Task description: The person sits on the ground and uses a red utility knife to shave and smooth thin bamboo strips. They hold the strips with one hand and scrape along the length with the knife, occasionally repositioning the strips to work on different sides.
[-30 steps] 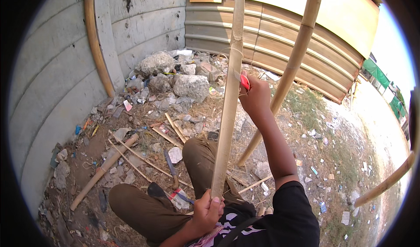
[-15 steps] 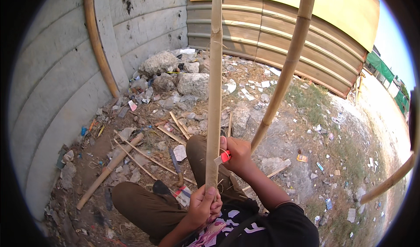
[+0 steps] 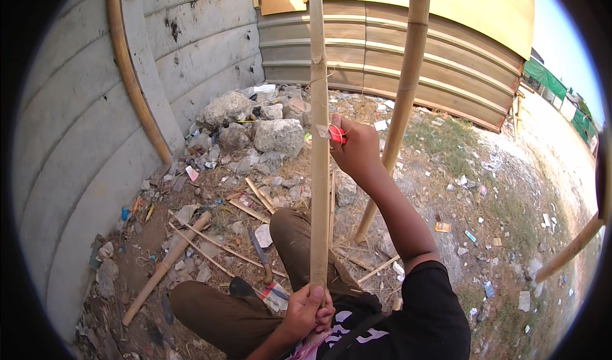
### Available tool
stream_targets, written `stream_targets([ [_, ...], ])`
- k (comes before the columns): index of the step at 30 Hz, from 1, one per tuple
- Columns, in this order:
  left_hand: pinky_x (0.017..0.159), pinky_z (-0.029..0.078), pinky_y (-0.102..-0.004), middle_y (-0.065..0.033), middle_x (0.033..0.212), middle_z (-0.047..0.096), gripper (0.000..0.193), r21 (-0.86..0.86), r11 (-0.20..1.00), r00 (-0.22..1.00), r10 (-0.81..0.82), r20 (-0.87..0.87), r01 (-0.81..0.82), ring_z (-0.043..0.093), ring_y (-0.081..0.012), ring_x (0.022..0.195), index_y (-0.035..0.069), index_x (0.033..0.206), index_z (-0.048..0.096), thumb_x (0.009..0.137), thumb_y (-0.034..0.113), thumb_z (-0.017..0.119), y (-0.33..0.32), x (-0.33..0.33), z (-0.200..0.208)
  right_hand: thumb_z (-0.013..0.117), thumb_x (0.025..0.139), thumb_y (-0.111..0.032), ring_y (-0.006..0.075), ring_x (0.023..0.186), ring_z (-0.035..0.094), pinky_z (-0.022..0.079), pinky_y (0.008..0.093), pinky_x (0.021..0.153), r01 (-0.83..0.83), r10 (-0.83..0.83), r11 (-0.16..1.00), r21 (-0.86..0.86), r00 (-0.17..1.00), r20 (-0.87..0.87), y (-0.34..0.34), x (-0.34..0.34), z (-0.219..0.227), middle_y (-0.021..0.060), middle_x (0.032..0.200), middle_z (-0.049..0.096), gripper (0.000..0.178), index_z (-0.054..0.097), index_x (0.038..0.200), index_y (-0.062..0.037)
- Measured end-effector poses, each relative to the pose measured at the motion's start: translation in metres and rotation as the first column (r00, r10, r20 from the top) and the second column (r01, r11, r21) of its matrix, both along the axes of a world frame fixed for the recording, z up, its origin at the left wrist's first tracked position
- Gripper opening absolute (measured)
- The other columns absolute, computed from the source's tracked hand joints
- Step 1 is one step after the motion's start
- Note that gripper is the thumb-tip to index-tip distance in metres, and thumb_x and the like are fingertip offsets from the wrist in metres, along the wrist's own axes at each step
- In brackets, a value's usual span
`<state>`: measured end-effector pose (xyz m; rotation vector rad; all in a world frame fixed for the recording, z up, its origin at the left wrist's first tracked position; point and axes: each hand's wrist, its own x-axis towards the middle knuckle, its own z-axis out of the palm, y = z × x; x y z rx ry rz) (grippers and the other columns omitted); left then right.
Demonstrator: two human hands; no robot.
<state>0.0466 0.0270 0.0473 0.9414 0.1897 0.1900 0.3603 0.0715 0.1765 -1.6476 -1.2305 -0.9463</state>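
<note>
A long split bamboo strip stands upright in front of me. My left hand is closed around its lower end, close to my lap. Higher up, my right hand grips a small red-handled knife, whose short blade touches the strip's right side. Thin shavings hang from the strip above the blade. Behind my right hand a round bamboo pole leans at a slant. A large knife with a wooden handle lies on the ground by my left leg.
Cut bamboo and thin slats lie at the left. A grey concrete wall rises on that side, with rocks near the corner. Corrugated sheeting stands behind. Another bamboo pole juts in at right; litter covers the ground.
My right hand has moved up along the bamboo strip with the knife, from near my knee to well above it. My left hand still holds the lower end.
</note>
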Motion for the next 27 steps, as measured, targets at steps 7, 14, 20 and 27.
stream_targets([
  [7,0.041,0.035,-0.0276,-0.0024,0.065,0.038,0.035,0.003,1.0,0.999,-0.031,-0.033,0.031,0.037,-0.0107,0.049,0.005,0.099,0.048,0.11,0.038,0.041,-0.002,0.002,-0.001,0.051,0.1,-0.035,0.0414,0.066,0.065,0.052,0.0514,0.064,0.201,-0.21,0.977,-0.07,0.967,-0.146,0.017,0.048,0.068,0.0192,0.066,0.064,0.043,0.068,0.075,-0.0045],
  [14,0.043,0.038,-0.0288,-0.003,0.065,0.04,0.036,-0.023,0.999,0.993,-0.051,-0.109,0.049,0.038,-0.0112,0.049,0.004,0.101,0.05,0.11,0.039,0.041,0.005,0.0,-0.002,0.063,0.092,-0.028,0.0401,0.067,0.066,0.051,0.0469,0.061,0.064,-0.099,0.993,-0.098,0.906,-0.411,-0.011,0.04,0.074,0.0209,0.07,0.065,0.028,0.068,0.08,-0.0029],
  [20,0.04,0.039,-0.0302,-0.0024,0.064,0.037,0.038,-0.086,0.995,0.999,0.054,0.003,-0.054,0.036,-0.0108,0.046,0.004,0.101,0.05,0.109,0.039,0.04,0.013,-0.002,0.0,0.061,0.097,-0.018,0.0293,0.046,0.056,0.043,0.0409,0.044,-0.242,0.225,0.955,-0.168,0.967,-0.115,-0.036,-0.055,-0.041,0.009,0.056,0.055,0.033,0.057,0.066,-0.009],
  [27,0.042,0.039,-0.0261,-0.004,0.065,0.041,0.038,-0.147,0.987,0.986,0.083,0.145,-0.061,0.036,-0.0094,0.046,0.001,0.101,0.049,0.11,0.036,0.039,0.025,-0.005,0.006,0.062,0.095,-0.011,0.0293,0.042,0.05,0.038,0.0424,0.042,-0.378,0.351,0.909,-0.176,0.921,-0.167,-0.068,-0.131,-0.104,0.0095,0.053,0.044,0.033,0.049,0.065,-0.0065],
])
